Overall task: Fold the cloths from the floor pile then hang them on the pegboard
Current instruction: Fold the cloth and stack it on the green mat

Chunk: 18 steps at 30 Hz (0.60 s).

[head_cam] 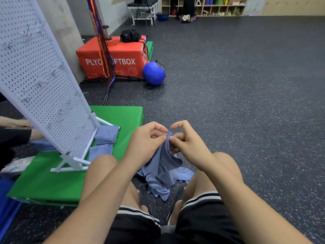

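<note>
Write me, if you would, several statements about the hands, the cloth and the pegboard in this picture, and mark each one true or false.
1. The left hand and the right hand both pinch the top edge of the light blue cloth. True.
2. The white pegboard stands to the person's right. False: it stands to their left, on the green mat.
3. Cloths hang from the pegboard's hooks. False: the hooks in view are bare, and folded cloths lie on the mat at its foot.
4. A blue ball lies on the floor beside the red plyo box. True.
</note>
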Tool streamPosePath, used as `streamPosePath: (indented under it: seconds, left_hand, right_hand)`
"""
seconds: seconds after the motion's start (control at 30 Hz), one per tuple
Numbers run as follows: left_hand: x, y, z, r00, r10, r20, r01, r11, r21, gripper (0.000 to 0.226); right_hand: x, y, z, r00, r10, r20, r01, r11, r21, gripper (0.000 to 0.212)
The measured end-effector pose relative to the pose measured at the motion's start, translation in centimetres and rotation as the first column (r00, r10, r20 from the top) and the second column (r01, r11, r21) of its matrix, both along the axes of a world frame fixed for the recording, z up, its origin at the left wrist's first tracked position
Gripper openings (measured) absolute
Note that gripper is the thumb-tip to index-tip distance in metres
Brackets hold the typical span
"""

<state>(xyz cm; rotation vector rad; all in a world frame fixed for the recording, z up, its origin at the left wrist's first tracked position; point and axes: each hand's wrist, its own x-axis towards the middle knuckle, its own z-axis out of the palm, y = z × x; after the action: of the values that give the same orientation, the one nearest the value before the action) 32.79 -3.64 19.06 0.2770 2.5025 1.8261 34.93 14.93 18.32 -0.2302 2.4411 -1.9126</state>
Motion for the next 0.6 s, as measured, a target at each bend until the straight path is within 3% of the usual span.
streamPosePath:
  seconds: [0.1,0.23,0.37,0.47,0.6]
  left_hand:
    - [-0.1,0.2,0.4,0.999,-0.023,-0.03,0.023,1.0,0.014,0.017]
    - [-0.3,-0.2,0.9,0.996,-0.065,-0.066,0.068,0.996,0.051,0.023]
    - [0.0,-0.1,0.6,0.992,-0.068,-0.102,0.075,0.995,0.065,0.028]
    - [0.3,-0.5,-0.4,0.989,-0.078,-0.124,0.076,0.997,-0.022,0.025]
    - [1.0,-1.6,-1.3,0.981,-0.109,-0.159,0.08,0.981,-0.179,0.022]
  right_hand:
    - [-0.3,0.2,0.1,0.998,-0.065,-0.026,0.065,0.998,0.014,0.026]
    - [-1.1,0.9,0.3,0.998,-0.034,-0.054,0.039,0.995,0.095,0.003]
    - [-1.7,1.5,0.5,0.99,-0.019,-0.141,0.048,0.978,0.203,0.011]
    - [-1.9,1.5,0.8,0.979,-0.019,-0.204,0.074,0.961,0.267,0.012]
    - [-1.9,1.7,1.6,0.977,-0.087,-0.196,0.121,0.978,0.171,0.018]
